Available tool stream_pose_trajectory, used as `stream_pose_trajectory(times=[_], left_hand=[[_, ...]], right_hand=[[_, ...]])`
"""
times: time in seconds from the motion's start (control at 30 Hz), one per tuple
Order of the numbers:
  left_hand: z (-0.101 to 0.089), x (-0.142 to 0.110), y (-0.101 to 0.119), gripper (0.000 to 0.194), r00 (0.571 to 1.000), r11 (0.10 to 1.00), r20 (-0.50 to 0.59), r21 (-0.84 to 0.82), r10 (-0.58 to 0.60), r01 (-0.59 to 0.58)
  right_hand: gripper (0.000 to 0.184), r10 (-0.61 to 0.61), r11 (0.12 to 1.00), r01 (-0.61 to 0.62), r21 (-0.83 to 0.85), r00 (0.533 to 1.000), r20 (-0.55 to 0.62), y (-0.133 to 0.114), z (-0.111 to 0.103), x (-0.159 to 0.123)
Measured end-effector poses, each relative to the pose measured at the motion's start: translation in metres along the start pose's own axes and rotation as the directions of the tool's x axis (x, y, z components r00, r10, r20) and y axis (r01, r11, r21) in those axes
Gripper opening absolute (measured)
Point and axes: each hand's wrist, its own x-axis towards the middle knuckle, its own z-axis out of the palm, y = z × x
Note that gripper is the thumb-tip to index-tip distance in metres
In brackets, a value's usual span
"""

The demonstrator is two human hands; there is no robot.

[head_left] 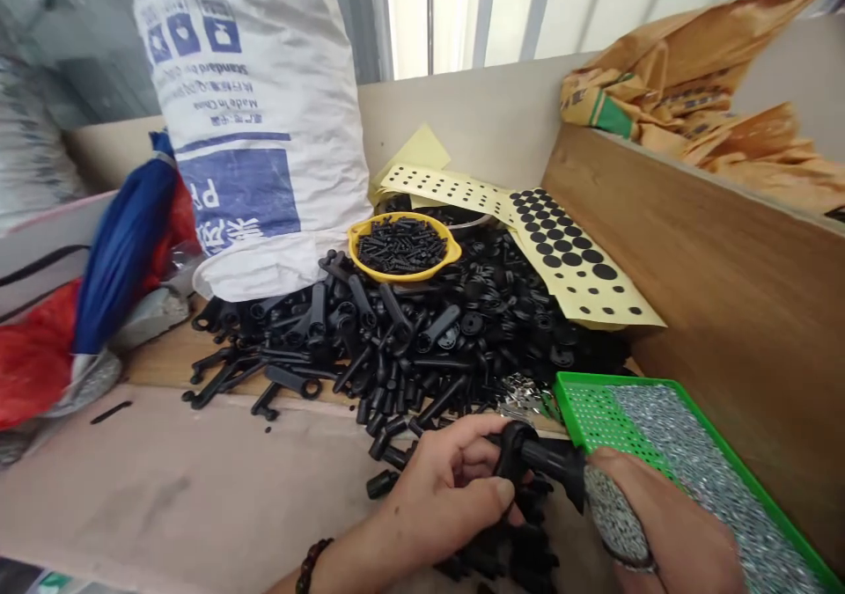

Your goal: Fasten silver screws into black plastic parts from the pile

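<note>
My left hand (449,493) is closed around a black plastic crank-like part (511,453), thumb and fingers pinching it. A black shaft-like piece (554,464) runs from the head of that part to my right hand (679,524). The right hand is closed on the piece's wider end, though its fingers are mostly hidden. An oval, speckled grey surface (615,517) shows at that hand; I cannot make out what it is. Under both hands lie more dark parts (495,554). Behind them spreads a heap of black plastic handles and knobs (396,348).
A green tray (568,392) of small metal pieces stands at the right, by a wooden board (700,251). A yellow bowl (360,264) holds black screw-like pieces. Yellow sticker sheets (581,299), a white sack (317,136) and a blue umbrella (122,251) stand or lie behind.
</note>
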Motion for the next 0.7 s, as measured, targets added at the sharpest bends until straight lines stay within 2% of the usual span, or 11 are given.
stream_pose_trajectory(times=[0.03, 0.1, 0.17, 0.27, 0.4, 0.5, 0.6, 0.7], left_hand=[[0.001, 0.001, -0.001, 0.047, 1.0, 0.998, 0.023, -0.057, -0.01, 0.011], [0.005, 0.002, -0.004, 0.049, 0.999, 0.996, 0.042, -0.085, -0.016, 0.019], [0.009, 0.002, -0.008, 0.047, 0.999, 0.999, 0.035, -0.048, 0.0, 0.001], [0.016, 0.003, -0.013, 0.045, 0.999, 0.999, -0.01, 0.015, 0.044, -0.044], [0.023, 0.005, -0.013, 0.046, 0.996, 0.996, -0.068, 0.073, 0.061, -0.056], [0.025, 0.004, -0.009, 0.042, 0.996, 0.992, -0.049, 0.101, 0.078, -0.073], [0.028, 0.002, -0.007, 0.037, 0.995, 0.984, -0.041, 0.161, 0.086, -0.078], [0.031, 0.002, -0.007, 0.033, 0.995, 0.973, -0.053, 0.217, 0.089, -0.076]], right_hand=[[0.006, -0.127, 0.987, 0.129, -0.1, 0.991, 0.03, 0.003, -0.003, 0.002], [0.01, -0.223, 0.949, 0.239, -0.204, 0.97, 0.099, 0.009, -0.007, 0.004], [0.014, -0.211, 0.945, 0.232, -0.231, 0.971, 0.114, 0.012, -0.008, 0.003], [0.02, -0.181, 0.962, 0.202, -0.186, 0.976, 0.124, 0.014, -0.007, 0.001], [0.022, -0.061, 0.987, 0.077, -0.138, 0.992, 0.114, 0.017, -0.007, -0.004], [0.021, 0.056, 0.994, -0.042, -0.104, 0.989, 0.137, 0.025, -0.009, -0.01], [0.027, 0.201, 0.979, -0.192, -0.071, 0.966, 0.163, 0.034, -0.01, -0.015], [0.03, 0.373, 0.928, -0.369, -0.055, 0.918, 0.131, 0.04, -0.009, -0.018]])
